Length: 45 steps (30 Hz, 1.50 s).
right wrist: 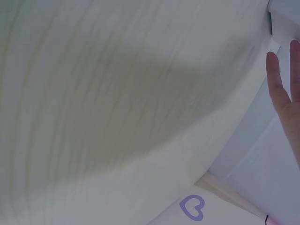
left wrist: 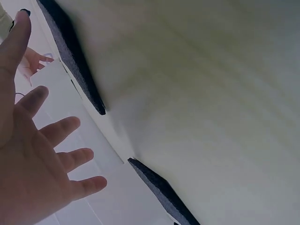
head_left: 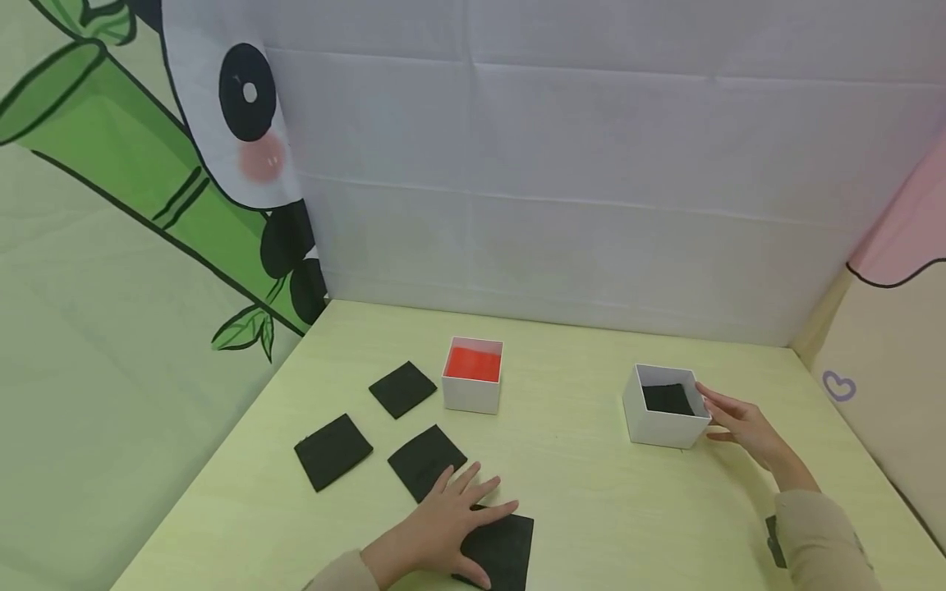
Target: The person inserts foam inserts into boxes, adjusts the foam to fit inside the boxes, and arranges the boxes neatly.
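My left hand (head_left: 447, 525) is spread above the nearest flat black square (head_left: 506, 546), its fingers apart and holding nothing. In the left wrist view the fingers of that hand (left wrist: 37, 159) stretch out over the dark, fabric-like edge of a black square (left wrist: 72, 51). On the right, my right hand (head_left: 746, 427) is at the right side of a white open box (head_left: 661, 431), fingertips by its rim. Inside that box lies a black piece (head_left: 665, 400). The right wrist view shows two straight fingers of this hand (right wrist: 288, 103) just below the box (right wrist: 287, 23); the thumb is hidden.
Three more black squares lie left of centre: one at the back (head_left: 402, 389), one at far left (head_left: 333, 452), one beyond my left hand (head_left: 426, 461). A second white box (head_left: 471, 399) holds something red (head_left: 473, 364). A white cloth backdrop (head_left: 554, 189) stands behind the table (head_left: 584, 509).
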Each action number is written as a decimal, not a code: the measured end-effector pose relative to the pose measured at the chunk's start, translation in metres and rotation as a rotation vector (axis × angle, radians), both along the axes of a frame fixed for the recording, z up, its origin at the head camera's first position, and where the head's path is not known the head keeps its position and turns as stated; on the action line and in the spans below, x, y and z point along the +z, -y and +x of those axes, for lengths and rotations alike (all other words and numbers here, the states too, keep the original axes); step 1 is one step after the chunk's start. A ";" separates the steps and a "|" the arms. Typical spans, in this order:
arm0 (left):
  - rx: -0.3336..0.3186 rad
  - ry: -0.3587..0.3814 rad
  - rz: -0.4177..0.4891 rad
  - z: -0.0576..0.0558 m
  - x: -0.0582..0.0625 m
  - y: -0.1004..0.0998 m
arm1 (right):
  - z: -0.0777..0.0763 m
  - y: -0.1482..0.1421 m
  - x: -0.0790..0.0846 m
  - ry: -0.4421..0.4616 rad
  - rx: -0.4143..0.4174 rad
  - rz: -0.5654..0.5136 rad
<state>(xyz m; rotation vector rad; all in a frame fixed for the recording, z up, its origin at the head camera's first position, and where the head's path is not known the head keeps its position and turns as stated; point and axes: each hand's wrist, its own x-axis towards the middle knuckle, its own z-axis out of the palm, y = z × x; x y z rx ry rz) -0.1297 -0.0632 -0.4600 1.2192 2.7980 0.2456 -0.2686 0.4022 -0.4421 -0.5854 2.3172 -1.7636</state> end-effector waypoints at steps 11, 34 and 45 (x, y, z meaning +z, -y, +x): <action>-0.003 0.052 -0.126 0.000 0.001 -0.003 | 0.000 0.000 -0.002 -0.001 -0.004 -0.004; 0.108 0.119 0.007 -0.004 0.013 -0.016 | -0.001 -0.005 -0.002 0.037 -0.001 0.016; 0.191 0.417 0.364 -0.017 0.033 -0.011 | 0.000 -0.003 -0.001 0.024 -0.014 0.038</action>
